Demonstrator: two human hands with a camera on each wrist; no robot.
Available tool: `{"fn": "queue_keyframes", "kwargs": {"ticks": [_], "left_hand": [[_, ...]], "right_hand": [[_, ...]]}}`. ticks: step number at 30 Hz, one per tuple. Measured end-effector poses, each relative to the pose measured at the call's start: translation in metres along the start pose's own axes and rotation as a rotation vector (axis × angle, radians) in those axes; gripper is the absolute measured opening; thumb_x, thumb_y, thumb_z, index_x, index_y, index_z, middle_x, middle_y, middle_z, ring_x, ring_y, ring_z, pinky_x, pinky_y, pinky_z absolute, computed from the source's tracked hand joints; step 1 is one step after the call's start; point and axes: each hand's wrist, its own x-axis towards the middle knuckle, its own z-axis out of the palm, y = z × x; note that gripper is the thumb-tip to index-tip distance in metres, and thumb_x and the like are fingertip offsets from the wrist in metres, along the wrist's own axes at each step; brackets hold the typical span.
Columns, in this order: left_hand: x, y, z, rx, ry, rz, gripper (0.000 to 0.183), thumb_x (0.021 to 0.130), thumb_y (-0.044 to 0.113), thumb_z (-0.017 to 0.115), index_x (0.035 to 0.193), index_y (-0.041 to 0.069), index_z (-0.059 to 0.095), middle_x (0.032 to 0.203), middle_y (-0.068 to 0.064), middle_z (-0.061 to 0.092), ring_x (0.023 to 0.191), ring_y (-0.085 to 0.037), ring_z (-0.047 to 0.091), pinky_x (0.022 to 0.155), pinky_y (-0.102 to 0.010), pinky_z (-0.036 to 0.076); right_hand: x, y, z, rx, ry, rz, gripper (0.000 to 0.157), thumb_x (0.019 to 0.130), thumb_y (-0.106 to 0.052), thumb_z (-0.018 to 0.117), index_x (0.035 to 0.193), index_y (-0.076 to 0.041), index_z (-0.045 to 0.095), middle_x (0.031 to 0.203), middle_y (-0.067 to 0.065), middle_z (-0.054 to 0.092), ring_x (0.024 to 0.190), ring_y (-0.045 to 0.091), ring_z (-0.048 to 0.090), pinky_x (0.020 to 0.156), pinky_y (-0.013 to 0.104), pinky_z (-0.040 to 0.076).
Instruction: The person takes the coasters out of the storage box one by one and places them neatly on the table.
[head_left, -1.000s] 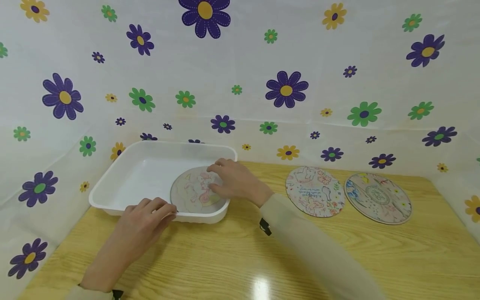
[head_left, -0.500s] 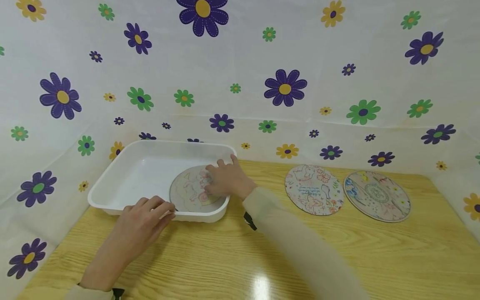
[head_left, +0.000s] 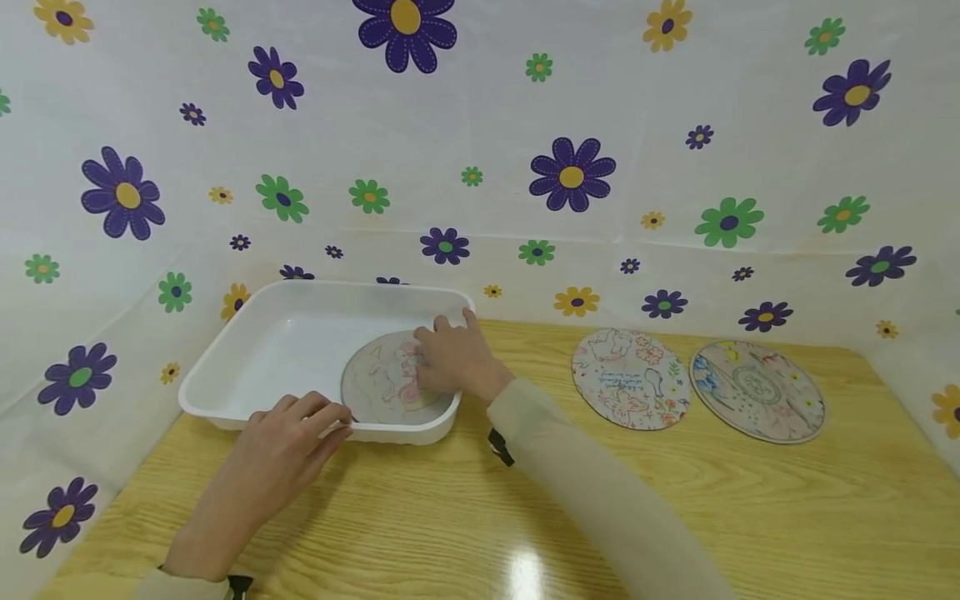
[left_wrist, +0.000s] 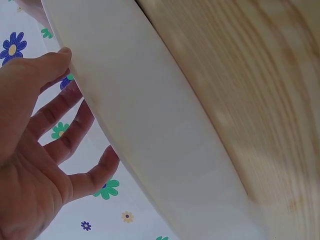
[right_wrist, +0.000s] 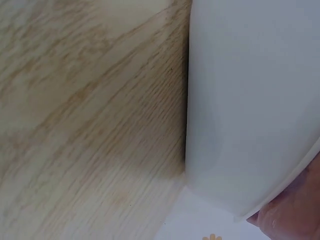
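A deep white plastic tray (head_left: pixel 288 350) sits at the left of the wooden table. Inside its right end lies a round mat (head_left: pixel 375 383) with a faint pink and beige print. My left hand (head_left: pixel 281 458) holds the tray's near rim, its fingers hooked over the edge; in the left wrist view the thumb tip is right at the rim. My right hand (head_left: pixel 453 354) reaches over the right rim, its fingers bent down at the mat and covering its right side. The fingertips are hidden, so whether they grip the mat I cannot tell.
Two more round printed mats lie on the right: a pink floral one (head_left: pixel 630 379) and a beige one (head_left: pixel 757 390) with a blue and green pattern. A flower-printed white sheet (head_left: pixel 495 108) encloses the back and sides of the table (head_left: pixel 465 517).
My right hand has shifted slightly left, its wrist closer to the tray's rim and its fingers more spread. The left hand, the tray and the mats stay in place.
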Motion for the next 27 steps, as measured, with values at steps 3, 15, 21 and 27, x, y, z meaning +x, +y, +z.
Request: {"fn": "queue_keyframes", "kwargs": {"ticks": [3, 15, 21, 27], "left_hand": [[0.000, 0.000, -0.001, -0.004, -0.002, -0.011, 0.014, 0.086, 0.019, 0.082, 0.094, 0.022, 0.072, 0.090, 0.005, 0.070, 0.078, -0.022, 0.068, 0.053, -0.037, 0.050], [0.001, 0.000, -0.003, -0.007, -0.003, -0.009, 0.015, 0.085, 0.018, 0.083, 0.094, 0.023, 0.072, 0.090, 0.006, 0.070, 0.078, -0.021, 0.068, 0.053, -0.036, 0.051], [0.001, 0.000, -0.001, -0.015, 0.009, 0.000, 0.015, 0.085, 0.018, 0.083, 0.094, 0.022, 0.072, 0.089, 0.006, 0.070, 0.078, -0.021, 0.068, 0.053, -0.036, 0.051], [-0.001, 0.000, -0.001, -0.004, 0.005, -0.004, 0.014, 0.086, 0.019, 0.082, 0.094, 0.022, 0.072, 0.090, 0.005, 0.070, 0.079, -0.022, 0.068, 0.054, -0.037, 0.051]], "right_hand": [[-0.002, -0.001, -0.001, 0.042, 0.070, -0.015, 0.052, 0.099, -0.036, 0.060, 0.148, -0.019, 0.052, 0.136, 0.007, 0.060, 0.116, 0.025, 0.065, 0.126, 0.059, 0.020], [-0.010, -0.018, -0.012, 0.528, 0.260, -0.052, 0.046, 0.096, -0.012, 0.067, 0.141, -0.010, 0.059, 0.139, 0.014, 0.056, 0.116, 0.021, 0.060, 0.102, 0.032, 0.053], [-0.011, -0.025, -0.016, 0.695, 0.224, 0.081, 0.056, 0.089, -0.008, 0.069, 0.142, 0.001, 0.055, 0.136, 0.021, 0.063, 0.119, 0.029, 0.064, 0.100, 0.038, 0.056], [-0.013, -0.030, -0.018, 0.639, 0.117, 0.074, 0.034, 0.088, -0.001, 0.064, 0.121, -0.006, 0.072, 0.098, 0.007, 0.074, 0.072, 0.015, 0.063, 0.063, 0.024, 0.051]]}}
